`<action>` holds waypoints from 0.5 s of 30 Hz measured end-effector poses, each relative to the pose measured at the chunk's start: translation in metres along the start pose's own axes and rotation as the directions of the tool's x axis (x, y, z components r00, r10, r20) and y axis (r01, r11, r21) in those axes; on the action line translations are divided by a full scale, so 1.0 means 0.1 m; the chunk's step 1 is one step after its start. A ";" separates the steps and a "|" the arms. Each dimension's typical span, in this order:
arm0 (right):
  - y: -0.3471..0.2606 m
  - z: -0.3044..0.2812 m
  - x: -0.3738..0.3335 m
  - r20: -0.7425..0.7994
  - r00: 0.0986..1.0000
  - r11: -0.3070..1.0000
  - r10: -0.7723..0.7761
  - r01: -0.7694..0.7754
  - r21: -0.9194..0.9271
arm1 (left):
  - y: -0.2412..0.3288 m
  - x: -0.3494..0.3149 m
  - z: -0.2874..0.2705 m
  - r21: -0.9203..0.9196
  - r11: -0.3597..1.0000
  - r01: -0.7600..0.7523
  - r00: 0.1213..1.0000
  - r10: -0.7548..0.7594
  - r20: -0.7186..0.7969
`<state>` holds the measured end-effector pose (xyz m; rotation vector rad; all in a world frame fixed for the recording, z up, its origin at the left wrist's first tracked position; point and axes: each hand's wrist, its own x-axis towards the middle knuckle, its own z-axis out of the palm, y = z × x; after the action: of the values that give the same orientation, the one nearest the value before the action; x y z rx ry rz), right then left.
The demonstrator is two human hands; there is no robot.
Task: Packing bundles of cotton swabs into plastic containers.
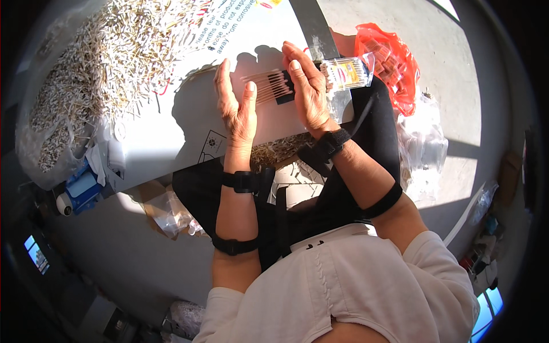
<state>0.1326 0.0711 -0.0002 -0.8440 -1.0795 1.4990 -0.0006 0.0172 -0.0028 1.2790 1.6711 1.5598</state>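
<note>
Beige cloth of the wearer's shirt lies nearest, between five and six o'clock from the hands; black bands circle both forearms. Ahead, the left hand and right hand stand apart, palms facing inward, with fingers straight and uncurled. Between them lies a row of cotton swabs, sticks side by side across a dark patch. Its nine o'clock ends sit just beside the left thumb, its three o'clock ends near the right palm; whether skin touches them, I cannot tell. Just past the right hand, at three o'clock, is a clear packet of swabs with a yellow label. A white board spreads below, bearing a large heap of loose swabs between nine and ten o'clock. Farther off, a clear plastic bag sits toward four o'clock, and a red bag of packs at three.
</note>
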 end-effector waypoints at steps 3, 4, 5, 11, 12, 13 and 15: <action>0.06 0.03 -0.02 0.006 1.000 0.999 -0.013 0.014 -0.043 | 0.03 -0.01 0.21 -0.261 0.962 0.076 0.992 -0.099 -0.078; 0.09 0.05 -0.03 0.018 0.999 0.998 -0.035 0.035 -0.049 | 0.06 -0.02 0.26 -0.244 0.964 0.109 0.991 -0.125 -0.052; 0.09 0.04 -0.04 0.018 0.999 0.998 -0.034 0.035 -0.049 | 0.08 -0.02 0.30 -0.261 0.957 0.126 0.988 -0.146 -0.056; 0.07 0.00 -0.09 0.057 0.998 0.998 -0.004 0.007 -0.062 | 0.07 -0.02 0.21 -0.335 0.937 0.096 0.991 -0.121 -0.054; 0.04 -0.02 -0.11 0.057 0.998 0.998 0.011 -0.008 -0.068 | 0.07 -0.03 0.21 -0.349 0.933 0.087 0.991 -0.116 -0.061; 0.02 -0.01 -0.11 0.041 0.999 0.999 0.035 -0.033 -0.036 | 0.06 -0.03 0.19 -0.363 0.928 0.079 0.991 -0.111 -0.068; -0.02 0.01 -0.11 0.016 0.996 0.993 0.092 -0.093 0.070 | 0.04 0.00 0.12 -0.252 0.967 0.024 0.982 -0.071 -0.177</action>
<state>0.1341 0.0602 0.0014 -0.8452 -1.0021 1.6124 0.0110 0.0221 -0.0017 0.9842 1.5403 1.8400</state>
